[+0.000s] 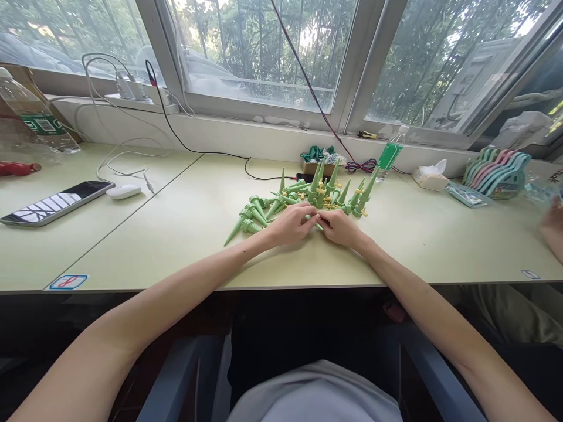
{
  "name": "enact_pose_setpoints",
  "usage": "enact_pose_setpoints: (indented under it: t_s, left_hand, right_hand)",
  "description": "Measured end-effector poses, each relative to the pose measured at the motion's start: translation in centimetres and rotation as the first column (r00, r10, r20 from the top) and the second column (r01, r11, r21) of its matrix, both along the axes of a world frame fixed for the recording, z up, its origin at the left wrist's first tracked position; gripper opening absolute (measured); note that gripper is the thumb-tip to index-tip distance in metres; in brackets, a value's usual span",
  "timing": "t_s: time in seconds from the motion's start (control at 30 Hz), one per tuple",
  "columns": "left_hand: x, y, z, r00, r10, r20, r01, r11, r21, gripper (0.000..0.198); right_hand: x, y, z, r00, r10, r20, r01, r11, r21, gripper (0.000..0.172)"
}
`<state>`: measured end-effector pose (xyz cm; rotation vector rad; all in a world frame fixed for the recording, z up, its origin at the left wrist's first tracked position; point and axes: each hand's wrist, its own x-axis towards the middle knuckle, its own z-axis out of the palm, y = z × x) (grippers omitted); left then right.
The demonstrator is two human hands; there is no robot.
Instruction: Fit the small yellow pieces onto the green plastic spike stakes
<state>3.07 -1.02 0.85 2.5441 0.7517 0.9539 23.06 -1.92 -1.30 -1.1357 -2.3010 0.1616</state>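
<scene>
My left hand (pixel 294 225) is closed around a green plant watering spike (pixel 319 225), mostly hidden by my fingers. Its tip shows between my hands. My right hand (pixel 339 227) meets the left one in a pinch; whatever is between its fingertips is too small and covered to make out. Just beyond my hands, several green watering spikes (pixel 364 196) with small yellow valves stand point up. To the left of them, more green spikes (pixel 241 224) lie on their sides in a loose pile.
A phone (pixel 57 202) and a white mouse (pixel 124 191) lie on the table (pixel 185 234) at left. Behind the spikes are a small box (pixel 311 168), cables and a water bottle (pixel 390 153). Tissues (pixel 431 176) and pastel hangers (pixel 497 170) sit at right, near another person's hand (pixel 553 228).
</scene>
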Motion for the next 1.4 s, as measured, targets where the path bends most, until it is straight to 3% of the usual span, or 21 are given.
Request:
enact_pose_setpoints:
  t_s: [1.4]
  left_hand:
    - [-0.03, -0.07, -0.17, 0.999, -0.005, -0.045, 0.006, 1.000, 0.013, 0.024]
  right_hand:
    - [-0.06, -0.21, 0.23, 1.000, -0.014, 0.012, 0.014, 1.000, -0.015, 0.022]
